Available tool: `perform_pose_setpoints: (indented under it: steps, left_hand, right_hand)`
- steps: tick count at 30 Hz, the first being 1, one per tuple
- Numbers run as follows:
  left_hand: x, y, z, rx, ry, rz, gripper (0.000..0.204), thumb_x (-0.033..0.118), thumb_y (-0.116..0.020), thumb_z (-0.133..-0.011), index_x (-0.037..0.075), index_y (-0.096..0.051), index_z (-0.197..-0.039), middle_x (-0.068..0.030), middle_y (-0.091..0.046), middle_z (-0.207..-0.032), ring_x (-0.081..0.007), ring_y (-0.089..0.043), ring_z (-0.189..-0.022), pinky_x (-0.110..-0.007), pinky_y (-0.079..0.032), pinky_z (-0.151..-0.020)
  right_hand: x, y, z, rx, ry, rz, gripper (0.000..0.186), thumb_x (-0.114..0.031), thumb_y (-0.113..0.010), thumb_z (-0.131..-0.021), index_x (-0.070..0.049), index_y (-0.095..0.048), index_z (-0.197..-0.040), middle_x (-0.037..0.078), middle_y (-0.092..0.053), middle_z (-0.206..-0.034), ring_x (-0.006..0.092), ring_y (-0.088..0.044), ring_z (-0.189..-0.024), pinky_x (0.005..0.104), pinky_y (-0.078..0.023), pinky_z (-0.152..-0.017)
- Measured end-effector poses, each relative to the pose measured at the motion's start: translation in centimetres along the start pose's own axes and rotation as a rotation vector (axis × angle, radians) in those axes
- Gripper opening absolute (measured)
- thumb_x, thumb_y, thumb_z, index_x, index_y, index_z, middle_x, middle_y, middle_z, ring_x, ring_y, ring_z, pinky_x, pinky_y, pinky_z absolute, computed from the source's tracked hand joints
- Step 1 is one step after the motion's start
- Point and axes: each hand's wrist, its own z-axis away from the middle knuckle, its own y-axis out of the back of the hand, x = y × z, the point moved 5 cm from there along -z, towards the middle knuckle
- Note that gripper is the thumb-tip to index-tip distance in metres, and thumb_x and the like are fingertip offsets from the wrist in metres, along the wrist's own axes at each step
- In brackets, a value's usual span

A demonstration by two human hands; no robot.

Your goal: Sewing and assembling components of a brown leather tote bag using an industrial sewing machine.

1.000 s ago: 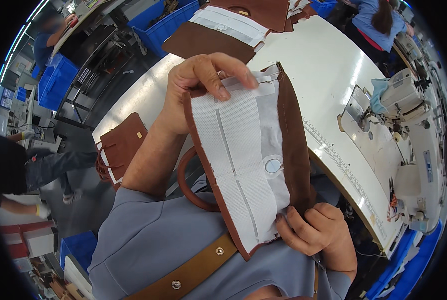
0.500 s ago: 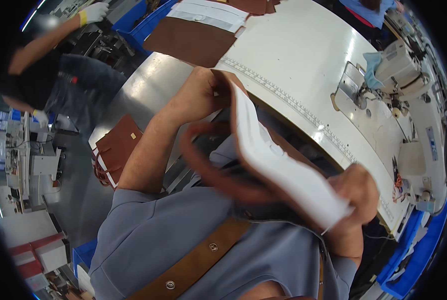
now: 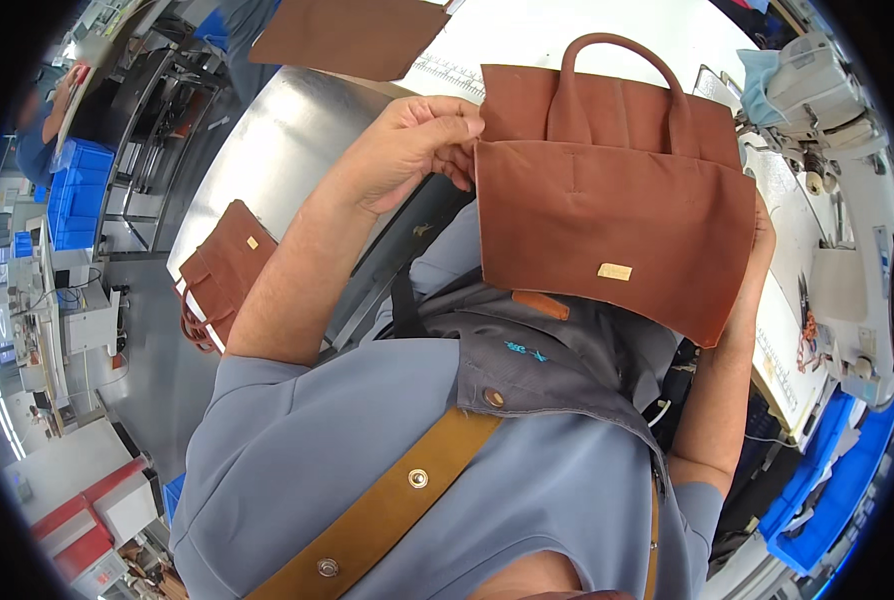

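A reddish-brown handbag piece, with a rounded top handle and a small gold plate, is held up over my lap. Its flap-like front panel lies over a taller panel behind it. My left hand pinches the left edge near the top of the front panel. At the right edge, my right hand grips the bag from behind, most of its fingers hidden by the leather. The lower edge of the bag curves and hangs above my dark apron.
A white worktable with a printed ruler curves ahead, bearing a brown leather panel. A sewing machine stands at right, with scissors nearby. Another brown bag piece lies on the metal surface at left. Blue bins stand further off.
The bag piece has been turned so its brown front and gold plate face me instead of the white backing. Its handle now points up and away. The person at left has moved mostly out of view.
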Motion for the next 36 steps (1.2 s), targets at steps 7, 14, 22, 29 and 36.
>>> perform_pose_setpoints:
  steps: [7,14,22,29,36]
  left_hand:
    - [-4.1,-1.0,0.7,0.038,-0.053,-0.023,0.045,-0.004,-0.074,-0.084,0.000,-0.062,-0.128,-0.0095,-0.070,-0.124,-0.0163,-0.067,-0.112,-0.034,-0.055,-0.097]
    - [-6.1,-1.2,2.1,-0.068,0.075,0.193,0.047,0.010,-0.076,-0.089,0.000,-0.059,-0.132,-0.0068,-0.067,-0.125,-0.0157,-0.066,-0.109,-0.031,-0.054,-0.093]
    - [-6.7,-1.1,2.4,0.236,0.041,0.128,0.022,0.014,-0.066,-0.100,0.001,-0.068,-0.119,-0.0020,-0.071,-0.101,-0.0092,-0.066,-0.088,-0.026,-0.053,-0.074]
    - [-6.9,-0.2,1.4,0.330,-0.025,0.154,0.011,0.010,-0.061,-0.102,0.003,-0.068,-0.108,-0.0009,-0.072,-0.097,-0.0067,-0.065,-0.081,-0.023,-0.052,-0.071]
    - [-6.3,-0.7,1.0,0.280,-0.068,0.135,0.007,0.011,-0.062,-0.103,0.004,-0.063,-0.103,-0.0031,-0.071,-0.097,-0.0078,-0.069,-0.084,-0.022,-0.056,-0.074]
  right_hand:
    - [2.1,0.7,-1.3,0.009,-0.110,0.015,0.030,-0.021,-0.050,-0.106,-0.001,-0.062,-0.126,0.006,-0.068,-0.113,0.0137,-0.066,-0.097,0.0289,-0.056,-0.084]
    - [1.2,0.8,-0.8,0.109,-0.076,0.204,0.027,-0.018,-0.051,-0.105,-0.005,-0.064,-0.123,0.005,-0.068,-0.109,0.0117,-0.064,-0.096,0.0286,-0.053,-0.084]
    - [-0.7,-0.6,0.0,0.041,0.128,0.767,0.029,-0.018,-0.062,-0.092,-0.002,-0.056,-0.116,0.024,-0.070,-0.093,0.0434,-0.067,-0.086,0.0482,-0.052,-0.077]
    - [-1.8,0.2,0.3,-0.023,0.229,0.912,0.029,-0.018,-0.067,-0.088,-0.003,-0.059,-0.112,0.021,-0.071,-0.093,0.0443,-0.067,-0.088,0.0485,-0.052,-0.075]
    - [-5.6,5.0,0.4,0.414,0.577,0.791,0.024,-0.010,-0.075,-0.090,-0.005,-0.064,-0.110,0.007,-0.069,-0.085,0.0159,-0.063,-0.064,0.0303,-0.049,-0.058]
